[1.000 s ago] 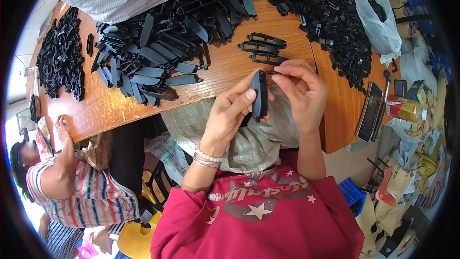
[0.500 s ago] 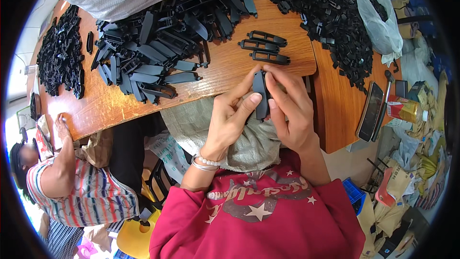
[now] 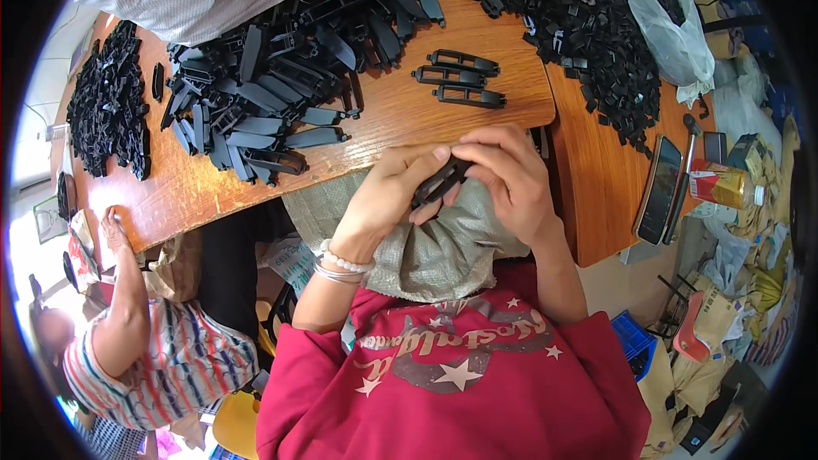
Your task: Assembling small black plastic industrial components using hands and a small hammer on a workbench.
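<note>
A long black plastic frame piece (image 3: 438, 186) is held tilted in front of the table edge, its slotted side showing. My left hand (image 3: 385, 191) is closed round its lower part, thumb along the top end. The fingers of my right hand (image 3: 514, 181) are pinched at the piece's upper end; whether they hold a smaller part there is hidden. Just beyond my hands, three similar black frames (image 3: 461, 77) lie in a row on the wooden table (image 3: 383, 119). A woven sack (image 3: 434, 260) covers my lap below the piece.
Black long parts (image 3: 273, 94) are heaped at the left, small black clips (image 3: 588, 43) at the back right. A phone (image 3: 659, 187) and a bottle (image 3: 724, 184) are at the right. A co-worker's hand (image 3: 112, 230) rests on the table's left edge.
The black piece has turned from its smooth face to its slotted side and tilted over. My left hand has shifted slightly left, and the right fingers have closed in at the piece's upper end.
</note>
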The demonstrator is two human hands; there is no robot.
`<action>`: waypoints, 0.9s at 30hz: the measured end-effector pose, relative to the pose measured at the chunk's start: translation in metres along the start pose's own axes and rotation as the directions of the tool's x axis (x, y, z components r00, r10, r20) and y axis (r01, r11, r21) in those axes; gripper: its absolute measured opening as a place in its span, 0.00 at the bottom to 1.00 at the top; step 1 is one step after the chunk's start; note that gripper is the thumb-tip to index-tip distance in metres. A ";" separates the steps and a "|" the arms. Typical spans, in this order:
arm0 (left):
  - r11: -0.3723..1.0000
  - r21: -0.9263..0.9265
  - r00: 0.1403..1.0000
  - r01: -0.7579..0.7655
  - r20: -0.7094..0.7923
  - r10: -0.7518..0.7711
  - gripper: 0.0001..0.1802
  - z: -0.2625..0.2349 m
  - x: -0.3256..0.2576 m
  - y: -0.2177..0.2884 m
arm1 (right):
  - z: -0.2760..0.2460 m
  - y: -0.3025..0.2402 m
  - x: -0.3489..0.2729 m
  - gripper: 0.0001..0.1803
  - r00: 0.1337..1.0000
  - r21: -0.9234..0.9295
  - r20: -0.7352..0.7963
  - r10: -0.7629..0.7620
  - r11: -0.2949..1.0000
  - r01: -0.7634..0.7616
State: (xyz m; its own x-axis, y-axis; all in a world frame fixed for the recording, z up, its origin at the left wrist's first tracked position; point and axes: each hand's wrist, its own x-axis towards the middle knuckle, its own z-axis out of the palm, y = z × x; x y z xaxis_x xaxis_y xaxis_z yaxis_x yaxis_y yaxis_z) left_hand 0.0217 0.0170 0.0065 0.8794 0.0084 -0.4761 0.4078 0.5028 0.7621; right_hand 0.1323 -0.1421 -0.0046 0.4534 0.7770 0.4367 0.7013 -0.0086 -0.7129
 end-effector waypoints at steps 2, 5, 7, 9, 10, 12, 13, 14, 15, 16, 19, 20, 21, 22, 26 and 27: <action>0.938 0.314 0.966 -0.148 -0.155 0.204 0.17 0.008 0.009 0.001 | 0.003 0.006 0.002 0.16 0.996 0.023 -0.037 0.084 0.996 -0.083; 0.441 0.802 0.732 -0.403 -0.007 0.681 0.11 0.007 0.021 -0.002 | -0.001 0.026 0.001 0.14 0.984 -0.176 -0.116 0.134 0.972 -0.153; 0.200 0.884 0.647 -0.422 0.139 0.750 0.14 0.003 0.032 -0.003 | -0.005 0.025 0.005 0.13 0.981 -0.159 -0.127 0.146 0.973 -0.165; 0.098 0.908 0.601 -0.407 0.185 0.778 0.14 -0.002 0.042 -0.003 | -0.006 0.027 0.009 0.10 0.964 -0.195 -0.215 0.160 0.960 -0.202; -0.001 0.926 0.554 -0.377 0.226 0.801 0.14 -0.004 0.045 -0.003 | -0.008 0.028 0.010 0.09 0.947 -0.190 -0.257 0.192 0.951 -0.245; 0.015 0.933 0.551 -0.358 0.199 0.810 0.13 -0.006 0.048 -0.003 | -0.016 0.032 0.012 0.05 0.913 -0.177 -0.313 0.262 0.928 -0.327; 0.038 0.936 0.542 -0.350 0.169 0.824 0.13 -0.007 0.051 -0.003 | -0.019 0.035 0.014 0.04 0.891 -0.168 -0.336 0.306 0.911 -0.377; 0.061 0.939 0.530 -0.339 0.137 0.837 0.13 -0.008 0.054 -0.003 | -0.021 0.034 0.018 0.04 0.876 -0.167 -0.354 0.328 0.899 -0.404; 0.041 0.952 0.500 -0.304 0.123 0.857 0.13 -0.007 0.056 -0.001 | -0.022 0.035 0.023 0.04 0.874 -0.168 -0.368 0.318 0.902 -0.399; 0.039 0.953 0.493 -0.301 0.120 0.861 0.13 -0.006 0.056 0.001 | -0.022 0.036 0.028 0.05 0.872 -0.167 -0.381 0.307 0.905 -0.392; 0.058 0.949 0.511 -0.309 0.115 0.852 0.12 -0.004 0.060 0.004 | -0.015 0.045 0.052 0.04 0.876 -0.148 -0.396 0.275 0.922 -0.357; -0.013 0.958 0.461 -0.286 0.149 0.875 0.11 -0.005 0.064 0.007 | -0.011 0.053 0.061 0.04 0.908 -0.217 -0.394 0.145 0.945 -0.245; -0.082 0.961 0.408 -0.263 0.188 0.893 0.11 -0.006 0.067 0.014 | -0.009 0.054 0.072 0.06 0.928 -0.262 -0.339 0.155 0.932 -0.251; -0.179 0.956 0.384 -0.232 0.259 0.886 0.13 -0.009 0.069 0.026 | -0.009 0.059 0.080 0.06 0.918 -0.310 -0.364 0.160 0.908 -0.281; -0.402 0.915 0.392 -0.037 0.383 0.837 0.10 -0.016 0.108 0.071 | -0.008 0.087 0.101 0.08 0.875 -0.458 -0.432 0.217 0.783 -0.421; -0.447 0.893 0.442 0.045 0.383 0.811 0.08 -0.018 0.121 0.078 | -0.008 0.087 0.107 0.08 0.857 -0.441 -0.409 0.313 0.755 -0.486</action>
State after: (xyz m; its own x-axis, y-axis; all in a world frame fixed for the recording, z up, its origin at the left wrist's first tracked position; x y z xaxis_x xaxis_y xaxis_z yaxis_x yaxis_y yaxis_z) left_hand 0.1555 0.0728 0.0001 0.8137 0.0800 0.5758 0.0770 -0.9966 0.0297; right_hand 0.2467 -0.0648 -0.0154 0.8334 0.4055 0.3756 0.5511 -0.6617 -0.5084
